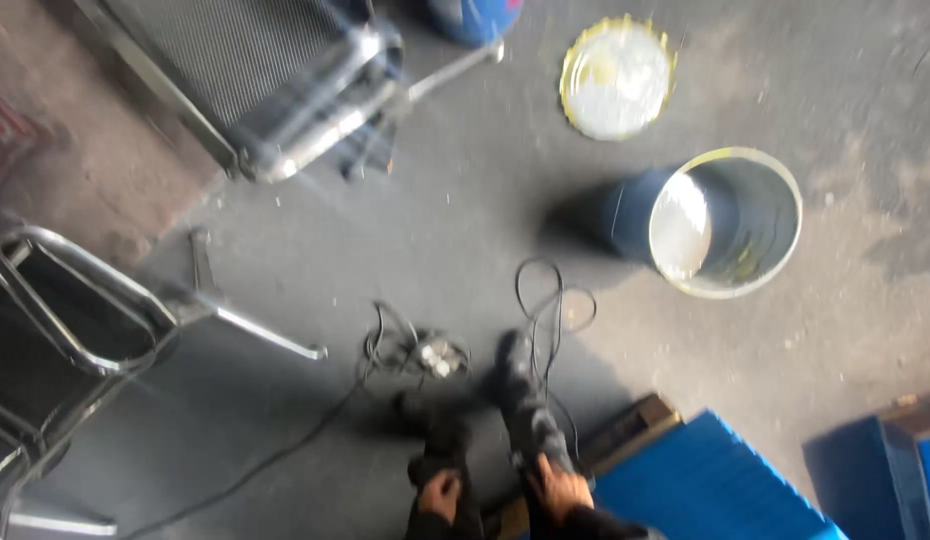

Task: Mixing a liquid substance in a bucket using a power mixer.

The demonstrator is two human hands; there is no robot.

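Gripping a dark, blurred tool (520, 395) in the right hand (563, 490), fingers wrapped around its near end, tool pointing away over the floor (465, 220). Closing the left hand (440, 493) on a dark object, too blurred to identify, just left of the right hand. Trailing a looped cord (550, 300) beyond the tool. Lying further off, right: an open drum (725, 222), its lid (617, 77) beyond. Sitting just right of the right hand: a blue crate (710, 485).

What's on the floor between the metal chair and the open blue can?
In the head view, tangled black cables lie between the chair and the can.
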